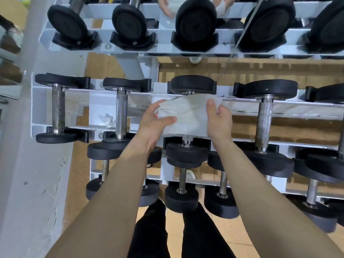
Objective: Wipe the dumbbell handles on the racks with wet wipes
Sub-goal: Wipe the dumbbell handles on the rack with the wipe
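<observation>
White wet wipe (188, 112) is spread over the middle tier of the white dumbbell rack (37, 108). It drapes across the handle of the third dumbbell (192, 84) from the left. That handle is hidden under the wipe; only a short steel stub shows at its near end.

The person's left hand (154, 120) pinches the wipe's gathered left edge between thumb and curled fingers. The right hand (219, 120) grips the right edge, with the thumb lying on top of the fabric. Both forearms reach forward over the lower tier.

The second dumbbell handle (121, 110) and the fourth dumbbell handle (263, 123), both knurled steel, stand uncovered on either side of the wipe. A crumpled tissue scrap (108, 121) lies on the rack just left of the second handle.

The upper tier carries larger black dumbbells (128, 21) seated in black cradles. The lower tier, nearest the person, carries smaller dumbbells (181, 194). Brown flooring (279, 71) shows between the tiers, and black trousers (152, 235) show at the bottom.
</observation>
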Demonstrator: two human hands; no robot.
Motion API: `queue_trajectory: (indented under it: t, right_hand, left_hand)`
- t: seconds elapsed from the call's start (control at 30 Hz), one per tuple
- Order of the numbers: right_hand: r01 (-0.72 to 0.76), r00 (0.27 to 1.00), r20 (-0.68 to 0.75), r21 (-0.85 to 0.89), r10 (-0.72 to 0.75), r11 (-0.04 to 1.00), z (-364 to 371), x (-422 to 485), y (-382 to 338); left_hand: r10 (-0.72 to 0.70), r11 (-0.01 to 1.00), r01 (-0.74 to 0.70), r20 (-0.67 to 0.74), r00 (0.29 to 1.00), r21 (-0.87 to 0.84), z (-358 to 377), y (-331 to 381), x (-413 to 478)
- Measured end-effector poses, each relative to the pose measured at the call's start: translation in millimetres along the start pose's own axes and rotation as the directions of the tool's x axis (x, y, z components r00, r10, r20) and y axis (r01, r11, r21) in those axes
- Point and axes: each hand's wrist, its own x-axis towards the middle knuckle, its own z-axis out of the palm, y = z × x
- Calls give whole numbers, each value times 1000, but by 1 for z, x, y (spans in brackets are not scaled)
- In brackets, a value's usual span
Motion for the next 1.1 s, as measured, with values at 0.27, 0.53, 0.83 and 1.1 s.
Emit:
queue_trajectory:
  t: [0.27, 0.53, 0.83, 1.1]
  right_hand:
    - [26, 989, -136, -173, -50, 985, 4, -6, 4]
    - [26, 968, -249, 124, 6, 992, 13, -60, 12]
    - [59, 964, -256, -32, -66, 998, 26, -64, 19]
    - [45, 966, -249, -89, -66, 995, 25, -63, 17]
  left_hand:
    - [356, 872, -116, -455, 816, 475, 22, 4, -25]
    - [11, 920, 69, -202, 979, 386, 96, 14, -3]
    - [-120, 982, 130, -83, 989, 137, 90, 26, 34]
    - [-155, 965, 154, -11, 988, 212, 82, 8, 20]
